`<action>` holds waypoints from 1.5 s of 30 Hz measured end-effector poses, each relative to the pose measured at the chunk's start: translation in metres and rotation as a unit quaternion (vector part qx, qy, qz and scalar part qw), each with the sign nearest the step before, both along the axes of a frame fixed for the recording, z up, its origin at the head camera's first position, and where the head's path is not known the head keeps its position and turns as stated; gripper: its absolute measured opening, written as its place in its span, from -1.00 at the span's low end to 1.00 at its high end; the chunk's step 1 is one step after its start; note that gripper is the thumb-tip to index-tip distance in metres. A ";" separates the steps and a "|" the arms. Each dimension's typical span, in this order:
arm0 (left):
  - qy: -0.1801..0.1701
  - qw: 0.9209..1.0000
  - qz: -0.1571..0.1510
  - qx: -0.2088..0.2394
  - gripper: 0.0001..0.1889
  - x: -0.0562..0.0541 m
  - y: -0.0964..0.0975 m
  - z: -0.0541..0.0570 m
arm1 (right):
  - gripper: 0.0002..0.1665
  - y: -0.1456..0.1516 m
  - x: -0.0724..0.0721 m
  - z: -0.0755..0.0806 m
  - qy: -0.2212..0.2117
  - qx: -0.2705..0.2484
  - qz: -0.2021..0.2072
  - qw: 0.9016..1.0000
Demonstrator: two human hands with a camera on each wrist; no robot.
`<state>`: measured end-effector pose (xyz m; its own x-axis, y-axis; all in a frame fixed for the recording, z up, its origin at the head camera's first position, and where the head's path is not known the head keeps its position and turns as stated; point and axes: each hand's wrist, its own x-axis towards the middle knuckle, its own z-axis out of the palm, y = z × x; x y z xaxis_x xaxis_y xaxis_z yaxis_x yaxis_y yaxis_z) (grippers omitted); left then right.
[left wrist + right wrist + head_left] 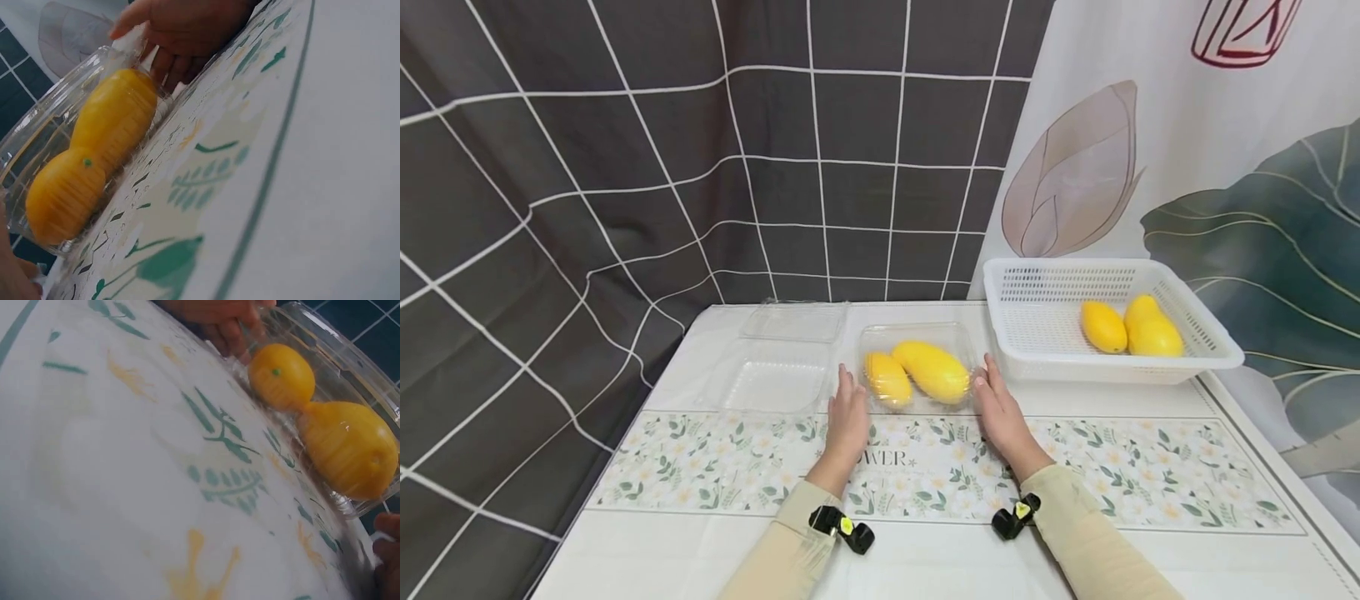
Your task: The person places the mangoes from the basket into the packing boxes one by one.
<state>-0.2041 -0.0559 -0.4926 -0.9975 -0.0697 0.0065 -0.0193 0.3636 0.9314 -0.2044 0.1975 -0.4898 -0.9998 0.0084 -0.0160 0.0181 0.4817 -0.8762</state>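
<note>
A clear plastic box [859, 342] stands on the table with two yellow mangoes inside, the small mango [887, 379] on the left and the longer mango [934, 371] slanting beside it. At the box's left side is my left hand [848, 421], its fingers extended forward. My right hand [1002, 417] lies along the right side, fingers likewise extended and close against the plastic. Whether either palm presses on the wall is hard to tell. In the left wrist view both mangoes [115, 119] show through the box wall, as do the mangoes [281, 375] in the right wrist view.
Left of the box lies another clear container [775, 383], opened, with its lid [793, 322] towards the back. A white perforated basket [1022, 350] at the back right holds several yellow mangoes [1103, 327]. A dark gridded curtain [857, 192] hangs behind the table.
</note>
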 end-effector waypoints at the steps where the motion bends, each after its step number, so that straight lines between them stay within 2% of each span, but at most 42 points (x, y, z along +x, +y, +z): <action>1: 0.009 0.999 -0.005 0.043 -0.37 -0.001 -0.001 -0.001 | -0.20 0.000 -0.001 0.000 0.007 -0.036 0.005 0.999; 4: 0.032 0.988 -0.041 0.147 -0.38 -0.002 -0.002 -0.002 | -0.20 -0.002 -0.003 0.000 0.017 -0.153 0.036 0.987; 6: 0.041 0.981 -0.072 0.174 -0.39 -0.002 -0.003 -0.003 | -0.19 -0.003 -0.004 0.000 0.015 -0.204 0.057 0.977; 8: 0.044 0.978 -0.090 0.182 -0.38 -0.001 -0.003 -0.003 | -0.16 -0.004 -0.004 -0.001 0.013 -0.230 0.072 0.970; 13: 0.047 0.977 -0.099 0.182 -0.37 0.001 -0.005 -0.002 | -0.10 -0.003 -0.003 -0.001 0.027 -0.220 0.090 0.971; 17: 0.045 0.982 -0.106 0.149 -0.37 0.006 -0.007 0.000 | -0.14 -0.001 0.001 0.000 0.019 -0.210 0.089 0.973; 23: 0.039 0.987 -0.116 0.104 -0.41 0.027 -0.010 0.001 | -0.17 0.006 0.020 0.004 -0.018 -0.189 0.088 0.978; 27: 0.061 0.987 -0.132 0.071 -0.41 0.046 -0.011 0.001 | -0.20 0.015 0.038 0.005 -0.023 -0.152 0.082 0.985; 32: 0.097 0.980 -0.157 0.077 -0.42 0.068 -0.007 0.000 | -0.25 0.032 0.063 0.003 0.010 -0.113 0.084 0.990; 38: 0.109 0.970 -0.197 0.091 -0.45 0.084 0.008 0.000 | -0.28 0.055 0.094 0.004 0.066 -0.070 0.071 0.993; 42: 0.112 0.956 -0.241 0.123 -0.48 0.092 0.022 0.002 | -0.26 0.074 0.111 0.007 0.072 -0.037 0.041 0.996; 45: 0.111 0.948 -0.273 0.123 -0.48 0.097 0.036 0.003 | -0.26 0.091 0.121 0.008 0.062 -0.022 0.019 0.998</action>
<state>-0.1075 -0.0203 -0.4891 -0.8613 0.4294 0.2716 0.3161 0.0344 0.9481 -0.0835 0.2888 -0.4816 -0.9936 -0.0276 0.1092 -0.1101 0.4411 -0.8907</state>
